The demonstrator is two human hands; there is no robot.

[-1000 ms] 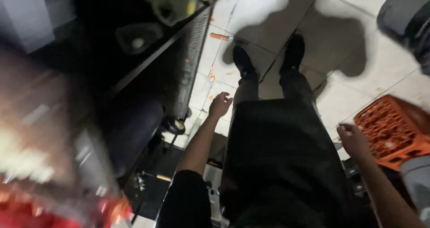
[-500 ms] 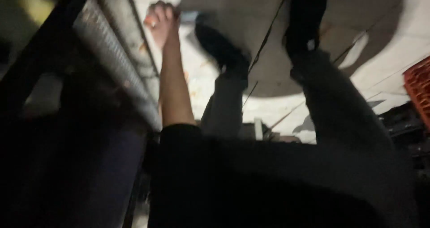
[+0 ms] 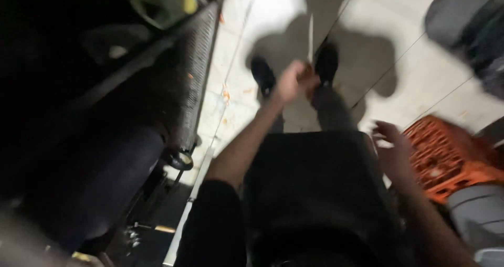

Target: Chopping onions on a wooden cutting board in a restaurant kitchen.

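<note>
**A:** ok so going from the left, what was over there? It all looked like a dark blob to me.

**B:** Mostly yeah. A dark metal rack (image 3: 194, 83) ran up the left side, with a mesh-looking edge and something yellowish-green (image 3: 160, 2) sitting at the top of it. Too blurry to say what that was. Small orange scraps (image 3: 227, 95) lay on the pale tiled floor (image 3: 273, 4) right beside the rack.

**A:** and the hands?

**B:** The person's left hand (image 3: 293, 80) was stretched out over their own black shoes (image 3: 262, 75), fingers curled in around a thin pale blade, looked like a knife (image 3: 311, 36), pointing up and away from them. So that hand was clenched on it, blade sitting between the two feet in the view.

**A:** right hand holding anything?

**B:** Nope, far as the blur allowed. The right hand (image 3: 391, 149) hung with the fingers spread loose, nothing in it, just beside an orange plastic crate (image 3: 446, 156) on the floor. Couldn't tell if it actually touched the crate.

**A:** anything past that?

**B:** A grey bin-type thing (image 3: 478, 214) right below the crate, and a big dark grey shape (image 3: 467, 20) in the top right corner. Smeared, no idea what it was.
</note>
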